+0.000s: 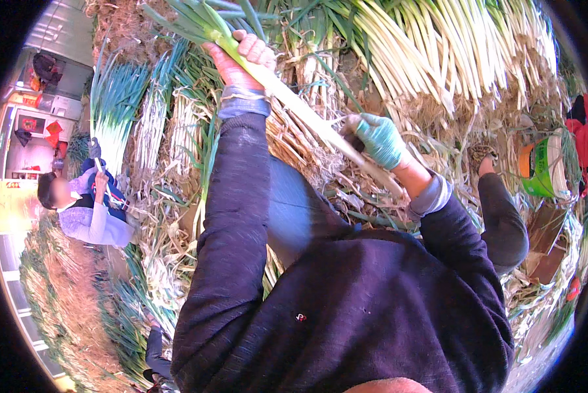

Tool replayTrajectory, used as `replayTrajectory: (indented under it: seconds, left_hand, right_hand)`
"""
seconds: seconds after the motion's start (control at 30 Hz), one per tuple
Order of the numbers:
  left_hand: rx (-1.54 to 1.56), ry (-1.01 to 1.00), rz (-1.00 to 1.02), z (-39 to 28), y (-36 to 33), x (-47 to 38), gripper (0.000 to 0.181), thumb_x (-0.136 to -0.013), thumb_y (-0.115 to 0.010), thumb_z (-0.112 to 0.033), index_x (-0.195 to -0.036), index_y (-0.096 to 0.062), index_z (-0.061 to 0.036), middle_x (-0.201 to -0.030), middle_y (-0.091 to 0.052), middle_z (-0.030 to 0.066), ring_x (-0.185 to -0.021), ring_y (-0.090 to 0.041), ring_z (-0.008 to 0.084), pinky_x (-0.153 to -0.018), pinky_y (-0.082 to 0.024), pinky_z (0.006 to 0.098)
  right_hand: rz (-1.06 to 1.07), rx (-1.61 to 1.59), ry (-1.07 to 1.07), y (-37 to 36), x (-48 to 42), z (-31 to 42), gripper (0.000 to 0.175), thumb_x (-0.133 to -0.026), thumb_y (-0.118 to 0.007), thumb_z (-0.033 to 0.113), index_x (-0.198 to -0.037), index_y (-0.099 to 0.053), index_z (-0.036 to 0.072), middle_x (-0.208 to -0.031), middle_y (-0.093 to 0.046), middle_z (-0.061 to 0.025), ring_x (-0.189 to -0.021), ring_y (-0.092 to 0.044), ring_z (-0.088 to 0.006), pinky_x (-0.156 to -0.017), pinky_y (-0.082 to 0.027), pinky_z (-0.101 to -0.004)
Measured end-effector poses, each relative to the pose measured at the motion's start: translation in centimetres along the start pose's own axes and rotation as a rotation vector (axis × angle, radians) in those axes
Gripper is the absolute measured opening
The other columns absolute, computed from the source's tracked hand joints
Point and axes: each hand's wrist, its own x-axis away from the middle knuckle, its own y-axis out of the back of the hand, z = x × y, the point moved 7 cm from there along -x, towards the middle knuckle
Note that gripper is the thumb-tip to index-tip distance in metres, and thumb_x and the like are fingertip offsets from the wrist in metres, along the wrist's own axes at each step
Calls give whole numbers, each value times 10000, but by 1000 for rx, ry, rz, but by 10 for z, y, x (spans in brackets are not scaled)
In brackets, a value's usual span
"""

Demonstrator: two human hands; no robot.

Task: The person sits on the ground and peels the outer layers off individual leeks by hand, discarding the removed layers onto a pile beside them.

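Note:
A long green onion (303, 110) slants across the view before me, its green leaves at the upper left and its dirtier root end at the lower right. My left hand (244, 61) grips it where the white shank turns green. In a teal glove with dark, soiled fingertips, my right hand (377, 140) is beside the lower shank. Its thumb and fingers are pinched on a thin pale strip of outer skin (337, 119); the exact hold is partly hidden. Under the shank lies a bundle of brownish, unpeeled onions (294, 132).
Rows of pale, cleaned onions (431, 54) lie at the upper right. Dry peelings (362, 194) litter the ground by my legs. At left, a person (95, 206) handles an onion. Another person's leg (502, 216) is at right, near a green printed container (542, 167).

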Motion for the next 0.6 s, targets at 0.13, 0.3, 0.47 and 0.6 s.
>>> replayTrajectory:
  seconds: [0.13,0.3,0.47,0.6]
  left_hand:
    - [-5,11,-45,10,-9,-5,742,-826,-574,-809,-984,-697,-95,-728,-522,4,-650,-457,156,-597,-408,328]
    - [57,54,-366,31,1,-4,838,-865,-552,-774,-1032,-700,34,-881,-703,114,-823,-672,279,-755,-547,426]
    - [-128,10,-402,29,3,1,780,-888,-573,-721,-1027,-669,40,-731,-538,50,-657,-506,208,-648,-454,348]
    - [-196,24,-429,22,24,-6,861,-874,-435,-842,-926,-673,-16,-592,-466,1,-517,-404,175,-491,-338,329]
  right_hand:
    - [-97,-408,43,18,-26,44,361,-1032,-602,355,-1020,-705,9,-832,-735,-103,-693,-691,-169,-642,-547,-291]
    - [-100,-561,554,44,-34,167,416,-1065,-534,331,-1156,-678,-48,-1052,-731,-151,-958,-706,-220,-874,-555,-352]
    - [-114,-685,974,57,-4,261,462,-1079,-467,370,-1245,-623,-32,-1177,-704,-172,-1103,-677,-276,-987,-528,-402]
    - [-176,-610,1285,110,42,303,415,-1085,-455,351,-1233,-646,13,-1136,-724,-160,-1109,-685,-273,-1037,-515,-419]
